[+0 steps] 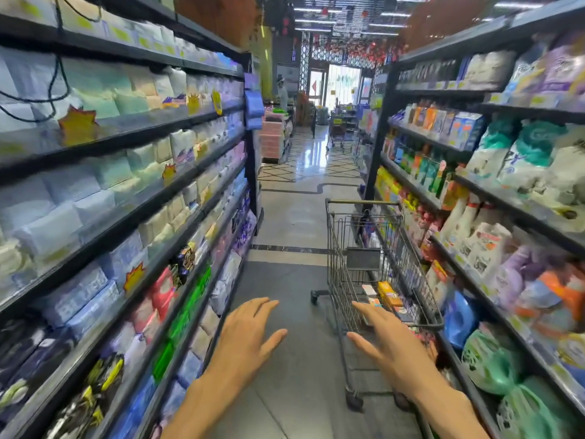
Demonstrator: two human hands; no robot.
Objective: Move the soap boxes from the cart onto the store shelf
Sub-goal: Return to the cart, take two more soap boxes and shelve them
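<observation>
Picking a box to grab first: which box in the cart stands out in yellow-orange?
The yellow-orange box in the cart, just beyond the right hand. The boxes beside it are paler, whitish or pink. Both hands are open and empty.

The shopping cart [364,258] is grey metal wire, dull rather than polished, with a smooth tube rim and dark plastic-looking wheels. The soap boxes [390,293] in its basket look like printed cardboard with a slight sheen. The floor [294,369] nearby is matt grey tile; farther down the aisle it turns glossy and mirrors the light. The left shelving [104,144] has dark, matt metal edges and holds soft packs in shiny plastic film. The right shelving [506,204] carries smooth plastic bottles and glossy plastic bags. Both hands, the left hand [245,337] and the right hand [392,346], are bare skin.
</observation>
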